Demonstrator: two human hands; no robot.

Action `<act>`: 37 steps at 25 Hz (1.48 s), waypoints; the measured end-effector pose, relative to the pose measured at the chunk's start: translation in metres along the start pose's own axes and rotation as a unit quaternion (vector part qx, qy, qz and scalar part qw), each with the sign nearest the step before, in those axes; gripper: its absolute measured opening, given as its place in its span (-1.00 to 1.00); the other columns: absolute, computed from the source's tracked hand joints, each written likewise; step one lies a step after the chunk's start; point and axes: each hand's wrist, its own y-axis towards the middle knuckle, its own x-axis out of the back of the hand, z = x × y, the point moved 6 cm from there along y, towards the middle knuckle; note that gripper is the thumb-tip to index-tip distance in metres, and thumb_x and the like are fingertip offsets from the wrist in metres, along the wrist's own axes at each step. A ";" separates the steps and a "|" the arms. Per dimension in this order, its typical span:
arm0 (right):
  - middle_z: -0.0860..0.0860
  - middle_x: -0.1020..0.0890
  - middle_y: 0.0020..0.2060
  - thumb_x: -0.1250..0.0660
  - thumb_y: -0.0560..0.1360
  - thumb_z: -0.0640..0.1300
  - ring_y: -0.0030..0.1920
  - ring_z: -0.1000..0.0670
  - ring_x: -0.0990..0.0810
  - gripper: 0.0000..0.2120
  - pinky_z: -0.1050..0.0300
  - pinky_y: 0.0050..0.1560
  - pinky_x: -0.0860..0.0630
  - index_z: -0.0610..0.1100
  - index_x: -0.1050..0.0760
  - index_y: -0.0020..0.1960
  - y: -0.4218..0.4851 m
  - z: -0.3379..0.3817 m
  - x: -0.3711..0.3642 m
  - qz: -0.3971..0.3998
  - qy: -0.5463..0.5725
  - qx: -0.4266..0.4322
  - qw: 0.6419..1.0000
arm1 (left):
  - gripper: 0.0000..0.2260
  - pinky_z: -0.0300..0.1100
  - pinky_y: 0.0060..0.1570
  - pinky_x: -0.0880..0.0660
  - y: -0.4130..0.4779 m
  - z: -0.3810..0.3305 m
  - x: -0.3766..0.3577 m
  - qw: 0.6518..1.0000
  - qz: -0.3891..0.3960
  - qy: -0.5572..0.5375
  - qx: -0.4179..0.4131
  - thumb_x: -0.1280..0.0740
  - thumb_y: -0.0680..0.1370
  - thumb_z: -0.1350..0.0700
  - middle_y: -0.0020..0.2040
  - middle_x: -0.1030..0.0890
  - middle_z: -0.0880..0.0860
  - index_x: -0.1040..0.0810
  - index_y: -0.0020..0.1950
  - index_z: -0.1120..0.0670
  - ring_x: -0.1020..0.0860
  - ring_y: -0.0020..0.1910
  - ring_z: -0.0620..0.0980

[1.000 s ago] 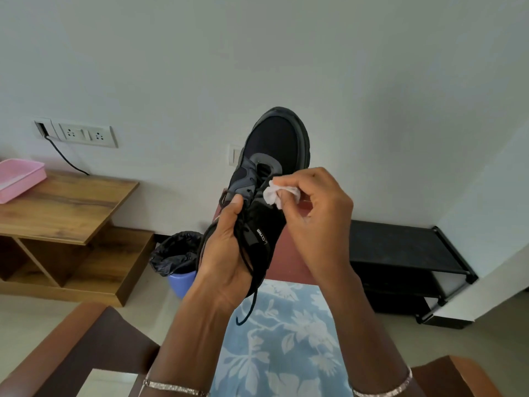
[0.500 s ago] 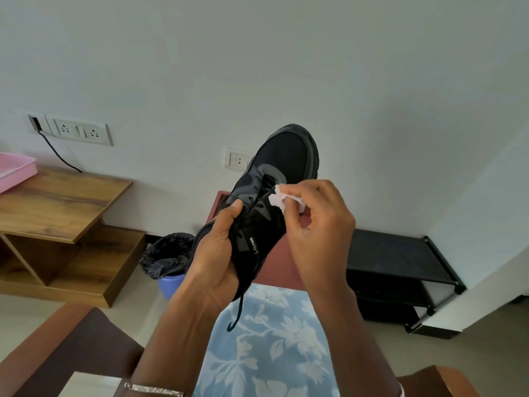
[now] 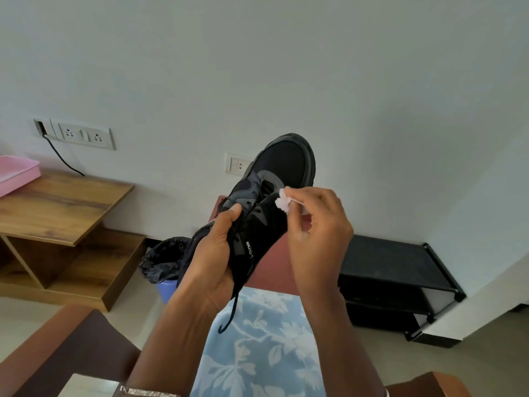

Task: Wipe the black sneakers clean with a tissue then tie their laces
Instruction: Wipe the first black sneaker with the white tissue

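Against a pale wall (image 3: 257, 67), at the frame's centre, the left hand (image 3: 211, 262) grips one black sneaker (image 3: 280, 173) near its heel, and the right hand (image 3: 317, 224) pinches a tissue (image 3: 282, 202) at its upper. Wiping seems unfinished; the lace (image 3: 232, 313) hangs untied.

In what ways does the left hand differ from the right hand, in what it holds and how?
The left hand wraps fingers and thumb round the rear of the black sneaker; the right hand only pinches a small white tissue. The left hand sits lower, the right hand higher. Both hold something in the air.
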 end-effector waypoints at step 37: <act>-0.08 -0.65 -0.05 -0.26 0.52 -0.18 -0.02 -0.08 -0.63 -0.75 0.45 -0.01 -0.46 -0.23 -0.69 0.00 -0.025 -0.003 -0.008 0.063 0.029 -0.009 0.998 | -0.64 0.08 0.17 -0.58 0.011 0.012 0.012 0.989 0.039 -0.113 0.092 -0.32 0.56 -0.07 0.17 -0.67 0.23 -0.73 0.07 0.19 -0.70 -0.01 0.18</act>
